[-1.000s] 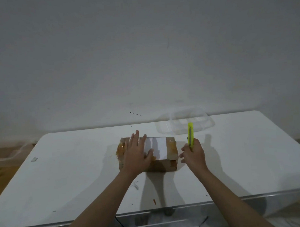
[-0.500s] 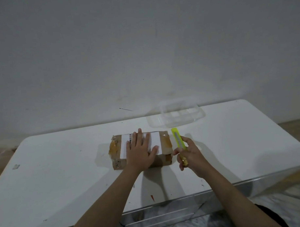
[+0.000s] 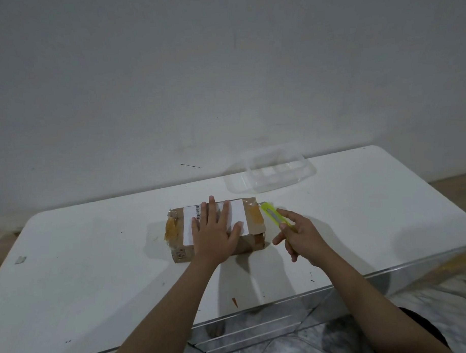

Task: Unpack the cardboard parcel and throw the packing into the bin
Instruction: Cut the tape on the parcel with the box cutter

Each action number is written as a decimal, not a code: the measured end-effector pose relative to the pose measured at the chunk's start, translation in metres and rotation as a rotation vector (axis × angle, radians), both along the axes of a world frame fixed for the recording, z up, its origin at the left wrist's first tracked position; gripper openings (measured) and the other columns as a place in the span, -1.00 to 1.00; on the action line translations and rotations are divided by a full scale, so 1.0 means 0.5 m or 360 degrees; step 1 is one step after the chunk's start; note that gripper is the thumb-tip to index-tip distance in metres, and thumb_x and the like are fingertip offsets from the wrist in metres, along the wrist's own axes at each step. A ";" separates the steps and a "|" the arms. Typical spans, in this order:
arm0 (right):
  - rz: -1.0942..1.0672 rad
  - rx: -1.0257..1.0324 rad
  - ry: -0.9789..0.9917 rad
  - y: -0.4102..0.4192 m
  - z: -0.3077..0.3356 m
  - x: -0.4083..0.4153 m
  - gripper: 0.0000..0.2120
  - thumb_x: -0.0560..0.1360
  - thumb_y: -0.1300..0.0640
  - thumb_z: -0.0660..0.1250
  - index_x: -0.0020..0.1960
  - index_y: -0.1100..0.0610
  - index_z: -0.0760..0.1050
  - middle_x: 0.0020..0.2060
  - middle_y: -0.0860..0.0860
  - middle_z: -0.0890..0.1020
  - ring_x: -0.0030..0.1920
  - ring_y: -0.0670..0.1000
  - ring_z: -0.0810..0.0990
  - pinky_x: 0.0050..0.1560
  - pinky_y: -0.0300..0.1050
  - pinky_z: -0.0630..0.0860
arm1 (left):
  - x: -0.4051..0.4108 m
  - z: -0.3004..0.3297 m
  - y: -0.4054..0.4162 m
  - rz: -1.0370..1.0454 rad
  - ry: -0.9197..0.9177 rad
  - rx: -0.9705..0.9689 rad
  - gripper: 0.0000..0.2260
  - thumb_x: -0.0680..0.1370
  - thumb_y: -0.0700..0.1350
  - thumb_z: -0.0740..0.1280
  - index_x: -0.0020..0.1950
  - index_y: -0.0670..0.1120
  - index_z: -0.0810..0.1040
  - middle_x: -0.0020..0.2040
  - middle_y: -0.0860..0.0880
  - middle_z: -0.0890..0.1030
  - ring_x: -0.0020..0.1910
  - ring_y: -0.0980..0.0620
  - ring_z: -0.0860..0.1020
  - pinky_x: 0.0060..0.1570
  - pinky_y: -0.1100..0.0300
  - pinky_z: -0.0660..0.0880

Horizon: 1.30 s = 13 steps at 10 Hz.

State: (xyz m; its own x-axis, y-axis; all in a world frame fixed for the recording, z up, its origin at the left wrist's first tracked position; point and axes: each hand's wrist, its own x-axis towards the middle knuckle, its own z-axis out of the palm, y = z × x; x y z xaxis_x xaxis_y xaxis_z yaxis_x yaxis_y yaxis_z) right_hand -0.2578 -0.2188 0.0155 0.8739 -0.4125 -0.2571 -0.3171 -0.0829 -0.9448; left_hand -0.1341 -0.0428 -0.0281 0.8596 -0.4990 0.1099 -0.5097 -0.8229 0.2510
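I see left hand (image 3: 214, 236), fingers spread flat, pressing cardboard parcel (image 3: 217, 227) mid-worktop (image 3: 98, 273). Right hand (image 3: 302, 237) grips yellow cutter (image 3: 274, 215), tip beside parcel's right end.

bare room at home: white table (image 3: 97, 260), plain wall (image 3: 170, 86).
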 end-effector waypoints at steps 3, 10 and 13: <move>-0.0021 -0.0042 -0.0023 -0.019 -0.020 0.017 -0.63 0.61 0.20 0.17 0.39 -0.01 0.36 -0.41 0.15 0.60 -0.66 -0.03 0.30 -0.63 -0.25 0.30 | -0.001 0.003 0.000 -0.0021 0.0001 -0.0017 -0.38 0.48 0.33 -0.22 0.52 0.21 -0.01 0.57 -0.07 -0.13 0.54 -0.14 -0.15 0.43 -0.23 -0.08; -0.0094 0.0036 -0.0113 -0.013 -0.035 0.025 -0.69 0.61 0.17 0.18 0.31 -0.05 0.44 -0.45 0.16 0.54 -0.67 -0.02 0.30 -0.63 -0.25 0.29 | -0.003 0.003 0.001 -0.0010 0.0025 -0.0030 -0.39 0.48 0.34 -0.21 0.52 0.22 -0.01 0.57 -0.05 -0.15 0.54 -0.12 -0.18 0.44 -0.21 -0.10; 0.0044 0.0059 -0.0059 -0.036 -0.024 0.010 -0.73 0.60 0.12 0.20 0.27 -0.06 0.47 -0.40 0.13 0.62 -0.64 0.05 0.34 -0.59 -0.25 0.30 | -0.004 0.002 0.001 -0.0013 0.0036 -0.0055 -0.39 0.48 0.33 -0.20 0.52 0.22 -0.01 0.57 -0.05 -0.16 0.54 -0.11 -0.19 0.44 -0.21 -0.11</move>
